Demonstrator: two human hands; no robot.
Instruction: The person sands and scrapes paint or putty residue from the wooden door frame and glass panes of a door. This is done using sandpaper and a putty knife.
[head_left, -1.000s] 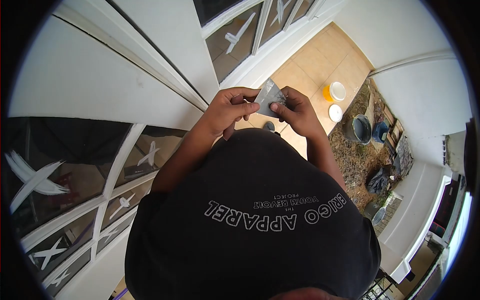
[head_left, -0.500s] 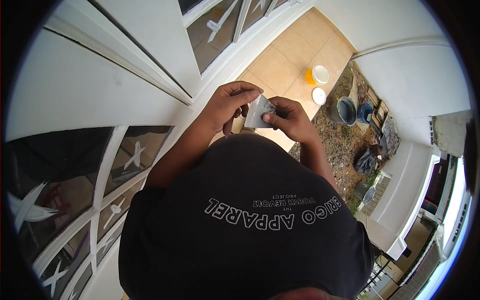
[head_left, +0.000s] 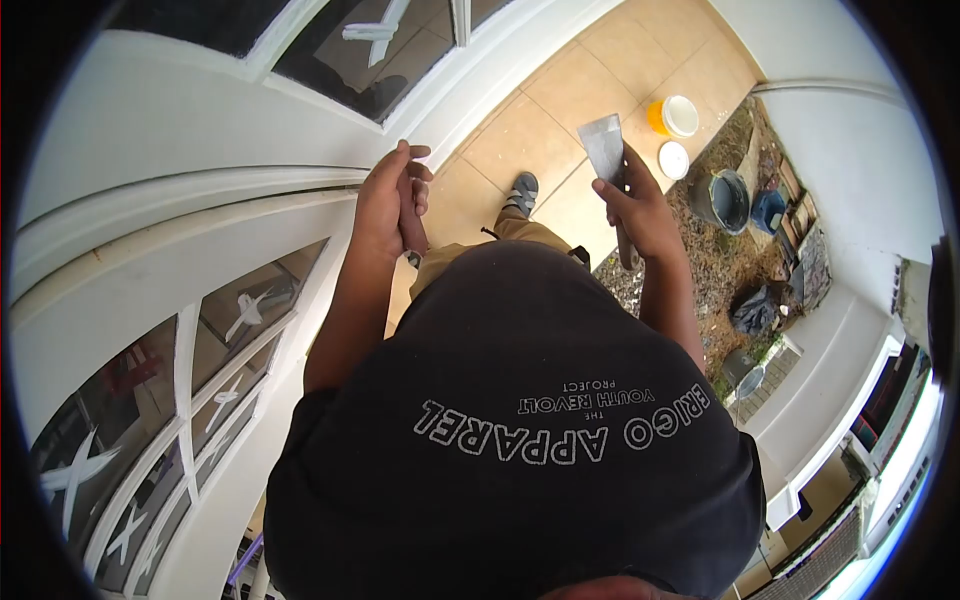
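One black shirt [head_left: 520, 365] fills six o'clock; beige tiles [head_left: 570, 100] spread toward one. My hands are apart: left hand [head_left: 383, 205] at eleven, its grip unclear; right hand [head_left: 648, 215] at one, clamped round a metal scraper [head_left: 602, 148] pointing toward twelve.

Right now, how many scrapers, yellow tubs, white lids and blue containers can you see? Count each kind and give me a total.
Scraper: 1, in the right hand
Yellow tub: 1, on the tiles
White lid: 1, beside the tub
Blue container: 1
Total: 4
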